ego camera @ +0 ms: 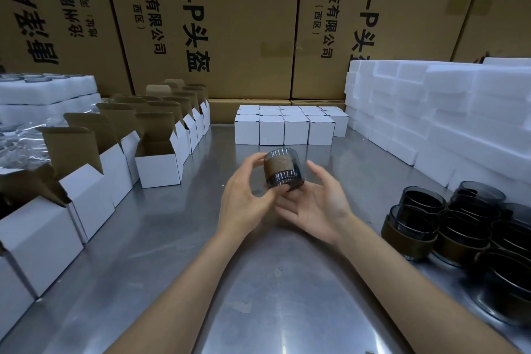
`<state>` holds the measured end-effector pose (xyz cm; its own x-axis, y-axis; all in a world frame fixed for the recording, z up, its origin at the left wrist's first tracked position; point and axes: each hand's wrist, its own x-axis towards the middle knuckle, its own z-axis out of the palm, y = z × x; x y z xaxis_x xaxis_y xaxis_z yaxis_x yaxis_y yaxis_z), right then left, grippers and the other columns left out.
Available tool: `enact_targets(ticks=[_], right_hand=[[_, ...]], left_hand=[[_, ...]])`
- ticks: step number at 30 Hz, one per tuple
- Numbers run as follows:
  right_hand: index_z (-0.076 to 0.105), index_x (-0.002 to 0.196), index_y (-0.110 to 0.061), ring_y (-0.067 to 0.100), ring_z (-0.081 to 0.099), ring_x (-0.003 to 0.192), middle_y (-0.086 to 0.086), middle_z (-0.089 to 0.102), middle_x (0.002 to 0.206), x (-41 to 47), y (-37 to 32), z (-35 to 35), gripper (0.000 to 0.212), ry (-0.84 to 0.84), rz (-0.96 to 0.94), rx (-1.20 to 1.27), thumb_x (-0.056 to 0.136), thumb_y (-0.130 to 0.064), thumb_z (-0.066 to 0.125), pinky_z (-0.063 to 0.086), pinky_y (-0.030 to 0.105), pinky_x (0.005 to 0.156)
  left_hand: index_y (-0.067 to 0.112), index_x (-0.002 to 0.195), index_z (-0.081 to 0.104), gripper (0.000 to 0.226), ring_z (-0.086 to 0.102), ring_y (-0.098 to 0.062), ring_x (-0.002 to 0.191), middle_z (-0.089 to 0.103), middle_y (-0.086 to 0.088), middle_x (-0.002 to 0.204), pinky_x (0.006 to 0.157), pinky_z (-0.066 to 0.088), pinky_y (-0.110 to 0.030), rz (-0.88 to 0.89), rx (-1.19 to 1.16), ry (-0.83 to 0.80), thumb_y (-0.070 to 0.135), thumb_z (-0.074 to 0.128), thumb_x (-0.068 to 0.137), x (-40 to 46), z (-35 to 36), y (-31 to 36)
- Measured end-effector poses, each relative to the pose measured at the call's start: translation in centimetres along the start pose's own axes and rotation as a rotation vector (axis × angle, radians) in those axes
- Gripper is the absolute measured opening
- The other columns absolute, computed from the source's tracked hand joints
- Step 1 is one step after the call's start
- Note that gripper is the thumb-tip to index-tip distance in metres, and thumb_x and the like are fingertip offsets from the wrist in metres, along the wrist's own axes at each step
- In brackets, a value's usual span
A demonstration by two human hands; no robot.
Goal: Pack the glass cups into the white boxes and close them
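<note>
I have one glass cup [284,169] lifted above the table [258,296], just in front of the closed white boxes [284,129]. My left hand [247,198] pinches its side; my right hand [319,204] cradles it, fingers loosely spread. I judge this the carrying step: next it goes left of the cup, into the nearest open white box [159,167].

We see a brushed metal table [178,253], glossy with glare. At 12 o'clock the smoked glass cup [284,171] shines, wrapped in a matt brown band. Matt white card boxes [159,165] at 10 show raw brown insides. Rough white foam blocks [448,112] sit at 2.
</note>
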<state>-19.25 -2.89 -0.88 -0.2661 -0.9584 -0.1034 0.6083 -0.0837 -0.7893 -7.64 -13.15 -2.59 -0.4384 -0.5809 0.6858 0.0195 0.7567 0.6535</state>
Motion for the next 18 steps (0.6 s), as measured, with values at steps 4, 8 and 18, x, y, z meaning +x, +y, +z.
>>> enact_targets(ticks=[4,8,18], right_hand=[[0.06,0.114,-0.011,0.015,0.068,0.077,0.008,0.069,0.101,0.3,0.4,0.6,0.039,0.076,-0.12,-0.024,0.081,-0.031,0.063,0.055,0.022,0.067],[0.048,0.126,-0.009,0.024,0.069,0.088,0.015,0.063,0.118,0.6,1.0,0.8,0.055,0.293,-0.351,-0.215,0.078,-0.005,0.073,0.054,0.03,0.073],[0.061,0.115,-0.011,0.016,0.067,0.079,0.005,0.069,0.096,0.2,0.2,0.7,0.056,0.169,-0.097,-0.051,0.085,-0.058,0.054,0.052,0.033,0.079]], left_hand=[[0.022,0.131,0.048,0.066,0.049,-0.005,0.124,0.056,0.009,0.13,0.104,0.041,-0.031,-0.022,-0.009,-0.041,0.026,0.081,0.074,-0.1,0.3,-0.1],[0.022,0.145,0.036,0.087,0.036,-0.008,0.136,0.041,0.005,0.146,0.111,0.029,-0.025,0.076,0.128,-0.087,0.037,0.081,0.073,-0.2,0.5,0.0],[0.022,0.125,0.052,0.06,0.055,-0.006,0.117,0.061,0.01,0.122,0.101,0.042,-0.023,-0.002,0.012,-0.023,0.018,0.082,0.073,-0.1,0.4,0.2]])
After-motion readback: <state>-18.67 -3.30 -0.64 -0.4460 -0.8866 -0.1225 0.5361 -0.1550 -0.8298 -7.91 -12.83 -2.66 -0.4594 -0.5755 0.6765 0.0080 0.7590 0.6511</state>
